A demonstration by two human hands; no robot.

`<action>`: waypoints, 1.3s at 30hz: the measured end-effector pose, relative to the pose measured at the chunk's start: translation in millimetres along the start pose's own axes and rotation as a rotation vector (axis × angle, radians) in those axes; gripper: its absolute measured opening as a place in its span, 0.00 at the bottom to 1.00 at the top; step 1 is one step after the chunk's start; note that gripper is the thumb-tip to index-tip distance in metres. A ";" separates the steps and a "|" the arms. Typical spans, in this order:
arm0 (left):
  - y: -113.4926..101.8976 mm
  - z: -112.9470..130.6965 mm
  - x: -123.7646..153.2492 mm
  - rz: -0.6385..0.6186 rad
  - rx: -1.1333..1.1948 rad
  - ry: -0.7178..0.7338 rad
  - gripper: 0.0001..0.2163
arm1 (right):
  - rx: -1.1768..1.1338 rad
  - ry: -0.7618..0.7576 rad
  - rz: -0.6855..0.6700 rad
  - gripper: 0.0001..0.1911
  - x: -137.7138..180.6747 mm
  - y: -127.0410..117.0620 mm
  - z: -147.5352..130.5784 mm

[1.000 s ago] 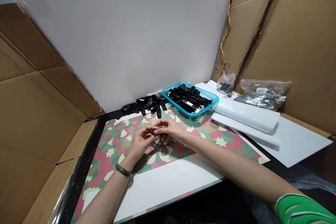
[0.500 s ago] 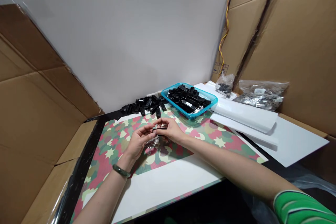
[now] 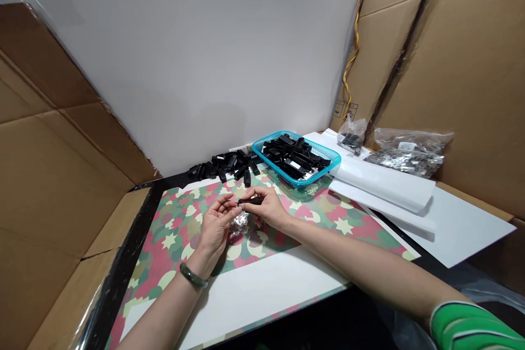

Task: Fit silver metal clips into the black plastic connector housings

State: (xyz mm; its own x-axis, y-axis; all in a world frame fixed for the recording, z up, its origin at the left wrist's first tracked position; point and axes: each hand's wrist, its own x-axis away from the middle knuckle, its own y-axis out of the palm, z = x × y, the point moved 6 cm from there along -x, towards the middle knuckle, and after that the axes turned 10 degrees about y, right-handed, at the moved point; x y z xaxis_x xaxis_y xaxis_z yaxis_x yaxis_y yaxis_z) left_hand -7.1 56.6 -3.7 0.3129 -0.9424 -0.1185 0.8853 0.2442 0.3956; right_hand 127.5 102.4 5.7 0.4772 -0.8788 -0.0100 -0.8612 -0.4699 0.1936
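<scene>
The right hand point(image 3: 266, 209) pinches a small black plastic connector point(image 3: 250, 202) between thumb and fingers, holding it level above the middle of a patterned pink and green mat point(image 3: 172, 246). The left hand point(image 3: 215, 229) is half open, palm turned up, its fingertips just beside the connector's left end; whether they touch it is hard to tell. A jade bangle point(image 3: 192, 275) circles the left wrist, and a green sleeve point(image 3: 467, 326) shows on the right arm at the near right. Right under the hands sits a small heap of shiny silver metal bits point(image 3: 240, 223). Farther off, a loose row of black connectors point(image 3: 223, 165) lies along the far edge of the mat, beside a blue tray point(image 3: 315, 147) full of more. To the right, on white sheets point(image 3: 381, 183), lie a small clear bag of black pieces point(image 3: 351, 135) and a larger clear bag of silver pieces point(image 3: 410, 156). Cardboard panels point(image 3: 463, 65) stand behind.
</scene>
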 end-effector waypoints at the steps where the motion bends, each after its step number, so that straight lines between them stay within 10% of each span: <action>1: 0.7 1.6 0.7 0.000 -0.016 0.010 0.25 | -0.012 0.004 -0.004 0.17 0.1 0.2 0.6; 28: -10.2 18.3 -11.3 0.023 -0.081 0.183 0.20 | -0.148 0.199 -0.251 0.25 -3.1 11.6 13.2; 39: 5.8 27.8 -10.6 -0.333 -0.402 0.192 0.13 | 0.234 -0.069 -0.159 0.28 -4.5 1.1 -6.8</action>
State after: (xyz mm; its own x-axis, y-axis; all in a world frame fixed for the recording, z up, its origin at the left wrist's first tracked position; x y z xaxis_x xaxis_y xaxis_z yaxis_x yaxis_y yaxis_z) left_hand -14.9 61.6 25.1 0.0170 -0.9343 -0.3562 0.9969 0.0433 -0.0661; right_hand 125.6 106.5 12.6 0.6030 -0.7926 -0.0900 -0.7976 -0.6014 -0.0475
